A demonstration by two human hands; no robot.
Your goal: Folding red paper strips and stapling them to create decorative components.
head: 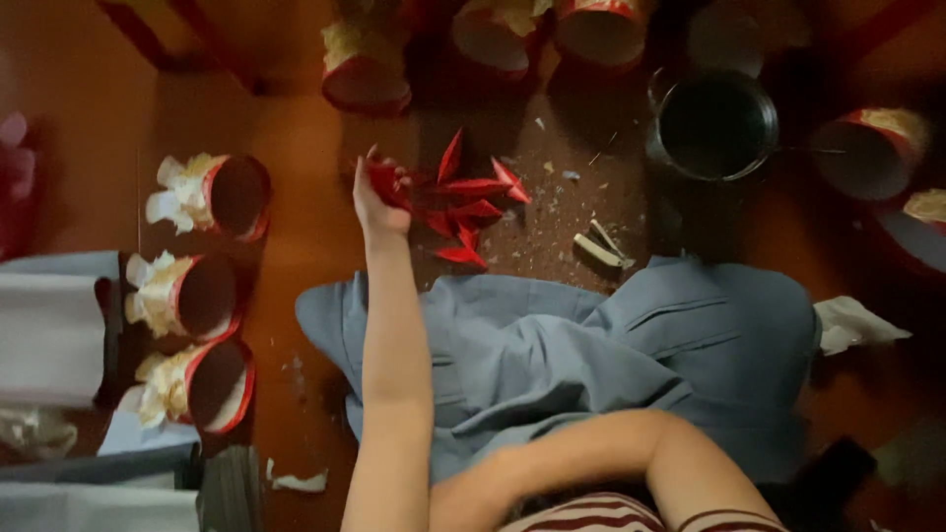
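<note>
Blue-grey cloth (591, 355) spread over the lap, widest thing in view. Dark metal pot (714, 123) beyond it on the brown floor (296, 197). Red-rimmed paper cups (212, 195) stacked sideways at left. Red pointed paper pieces (473, 202) piled on the floor ahead. Left hand (379, 202) raised, grip pinched on a red piece, probably. Right hand hidden; grip unreadable.

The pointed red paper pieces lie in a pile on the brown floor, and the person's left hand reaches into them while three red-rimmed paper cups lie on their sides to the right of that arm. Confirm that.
One detail is wrong: the three red-rimmed paper cups lie to the left of that arm, not the right. The head view shows it. As stated, the left hand reaches into the pointed red paper pieces piled on the brown floor.
</note>
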